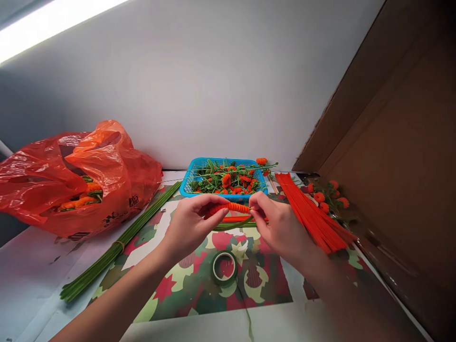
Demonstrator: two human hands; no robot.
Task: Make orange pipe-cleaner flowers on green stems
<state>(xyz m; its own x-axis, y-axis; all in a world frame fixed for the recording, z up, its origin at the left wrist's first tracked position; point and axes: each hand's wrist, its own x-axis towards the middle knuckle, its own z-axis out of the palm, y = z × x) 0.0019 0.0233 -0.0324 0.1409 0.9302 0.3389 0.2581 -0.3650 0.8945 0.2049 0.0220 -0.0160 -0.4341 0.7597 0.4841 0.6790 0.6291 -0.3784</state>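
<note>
An orange coiled pipe cleaner (238, 207) stretches sideways between my hands, above the patterned mat. My left hand (190, 225) pinches its left part between thumb and fingers. The fingertips of my right hand (276, 225) are closed on its right end, where a bit of green shows. Just beneath the hands lie a few straight green pipe cleaners (233, 225) and orange ones. A roll of dark green tape (215, 275) rests on the mat nearer to me, its loose end trailing toward the front edge.
Behind my hands stands a blue basket (184, 188) of small orange flowers with green parts. To the left are a red plastic bag (117, 190) and a tied green pipe cleaner bundle (96, 266). An orange bundle (313, 218), more orange flowers (324, 207) and a cardboard wall (399, 142) stand right.
</note>
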